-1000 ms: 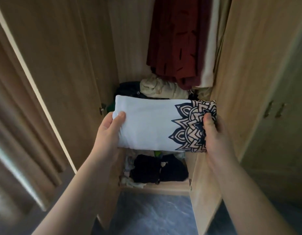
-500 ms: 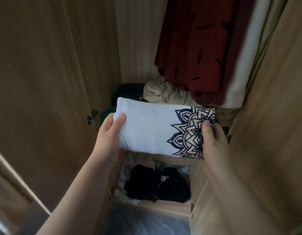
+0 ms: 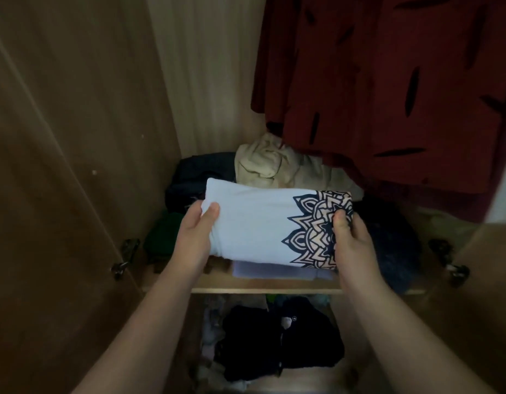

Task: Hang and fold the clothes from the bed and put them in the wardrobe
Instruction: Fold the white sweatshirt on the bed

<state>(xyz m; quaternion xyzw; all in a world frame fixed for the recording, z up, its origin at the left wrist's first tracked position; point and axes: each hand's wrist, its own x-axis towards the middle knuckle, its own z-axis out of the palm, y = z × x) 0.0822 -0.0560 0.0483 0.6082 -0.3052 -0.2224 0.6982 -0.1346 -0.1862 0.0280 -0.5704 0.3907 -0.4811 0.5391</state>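
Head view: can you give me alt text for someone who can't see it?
Both hands, left and right, hold a folded white shirt with a dark mandala print over a wardrobe shelf, above a folded pale garment. A red garment hangs behind; dark clothes lie below.

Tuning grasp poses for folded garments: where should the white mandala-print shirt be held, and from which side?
Grip the folded shirt by its two short ends, coming in from the near side, as the left hand and right hand do, thumbs on top. Its long, flat, floppy shape would likely sag from a single-end grip.
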